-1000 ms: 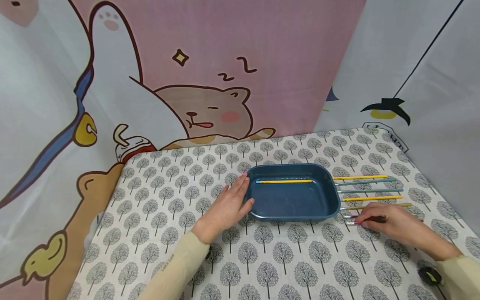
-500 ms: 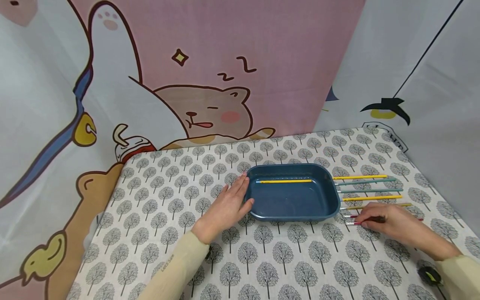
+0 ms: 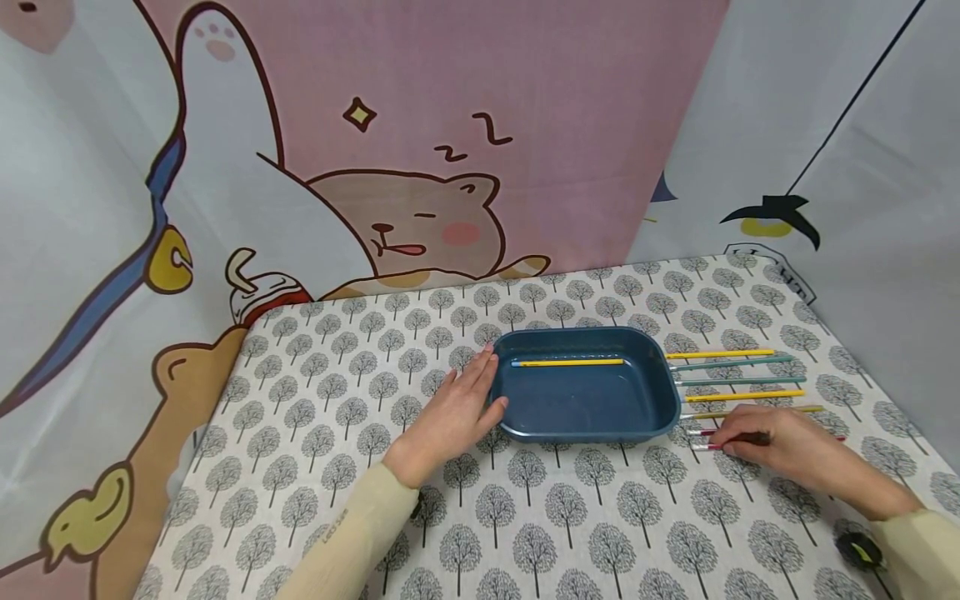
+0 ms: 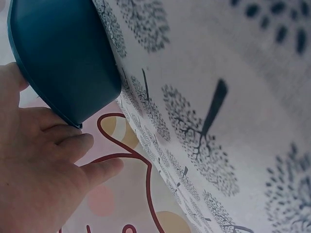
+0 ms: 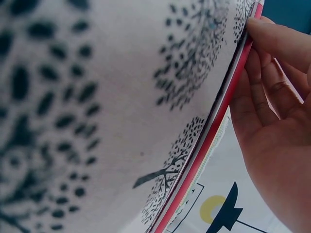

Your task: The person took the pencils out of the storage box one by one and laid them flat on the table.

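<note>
My left hand (image 3: 453, 412) rests along the left end of a dark blue rectangular tray (image 3: 588, 437), fingers lying at its rim. In the left wrist view the thumb (image 4: 14, 77) touches the tray's edge. A yellow pencil (image 3: 570, 363) with a blue end lies inside the tray. To the right of the tray, my right hand (image 3: 787, 446) pinches a red-handled paintbrush (image 5: 221, 114) close over the cloth, its metal ferrule towards the tray. A second red brush (image 3: 701, 432) shows its ferrule just beyond, the rest mostly hidden by the hand.
Beside the tray's right end lie two yellow pencils (image 3: 742, 397), two green-handled brushes (image 3: 742, 382) and a brown-yellow brush (image 3: 806, 410), roughly parallel. The table has a tree-print cloth (image 3: 337, 475). A cartoon curtain (image 3: 570, 133) stands behind, and a pale one at right.
</note>
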Demonstrator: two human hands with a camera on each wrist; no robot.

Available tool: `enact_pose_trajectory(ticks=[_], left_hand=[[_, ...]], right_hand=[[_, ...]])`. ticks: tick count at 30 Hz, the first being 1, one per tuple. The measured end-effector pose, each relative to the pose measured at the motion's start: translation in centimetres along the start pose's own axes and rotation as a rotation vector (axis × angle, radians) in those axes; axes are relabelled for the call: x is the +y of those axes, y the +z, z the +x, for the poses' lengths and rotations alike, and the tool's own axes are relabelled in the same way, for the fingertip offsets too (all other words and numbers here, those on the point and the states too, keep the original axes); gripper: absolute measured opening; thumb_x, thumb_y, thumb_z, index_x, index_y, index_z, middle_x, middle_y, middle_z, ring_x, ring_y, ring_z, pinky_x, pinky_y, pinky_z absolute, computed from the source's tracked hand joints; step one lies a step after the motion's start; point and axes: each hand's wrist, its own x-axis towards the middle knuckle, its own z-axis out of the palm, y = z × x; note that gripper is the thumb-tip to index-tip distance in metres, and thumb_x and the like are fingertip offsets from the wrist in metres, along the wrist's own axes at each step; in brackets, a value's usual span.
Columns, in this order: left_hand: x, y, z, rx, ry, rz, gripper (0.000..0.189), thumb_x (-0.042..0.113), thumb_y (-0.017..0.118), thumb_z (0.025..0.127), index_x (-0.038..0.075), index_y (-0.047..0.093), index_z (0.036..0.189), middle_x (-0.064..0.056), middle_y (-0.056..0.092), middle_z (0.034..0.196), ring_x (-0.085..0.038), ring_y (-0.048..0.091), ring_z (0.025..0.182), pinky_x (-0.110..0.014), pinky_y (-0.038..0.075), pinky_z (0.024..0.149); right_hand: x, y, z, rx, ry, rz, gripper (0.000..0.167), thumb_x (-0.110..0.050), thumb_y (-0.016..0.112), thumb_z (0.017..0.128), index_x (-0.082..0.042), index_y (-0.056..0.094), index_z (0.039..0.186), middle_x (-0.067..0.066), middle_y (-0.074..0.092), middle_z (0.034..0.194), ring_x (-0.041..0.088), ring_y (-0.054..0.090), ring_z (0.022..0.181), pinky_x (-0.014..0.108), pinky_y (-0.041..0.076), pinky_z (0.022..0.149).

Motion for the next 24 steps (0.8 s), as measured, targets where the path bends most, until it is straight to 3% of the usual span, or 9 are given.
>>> enact_pose_trajectory(ticks=[12, 24], left_hand=[[-0.04, -0.03, -0.06, 0.001, 0.01, 0.013, 0.072, 0.045, 0.041, 0.111, -0.001, 0.022, 0.163, -0.011, 0.01, 0.172, -0.024, 0.016, 0.158, -0.059, 0.026, 0.122], [-0.02, -0.01, -0.05, 0.01, 0.007, 0.009, 0.071, 0.041, 0.046, 0.11, 0.0, 0.022, 0.163, -0.014, 0.015, 0.172, -0.024, 0.017, 0.157, -0.059, 0.026, 0.122]], right_hand=[[0.08, 0.04, 0.0, -0.001, -0.015, -0.004, 0.041, 0.004, 0.087, 0.076, -0.03, 0.08, 0.098, -0.016, 0.071, 0.096, -0.004, 0.059, 0.076, 0.018, 0.047, 0.055], [0.17, 0.11, -0.03, 0.002, -0.006, -0.004, 0.039, 0.003, 0.087, 0.076, -0.029, 0.08, 0.098, -0.016, 0.071, 0.097, -0.004, 0.06, 0.079, 0.018, 0.049, 0.058]])
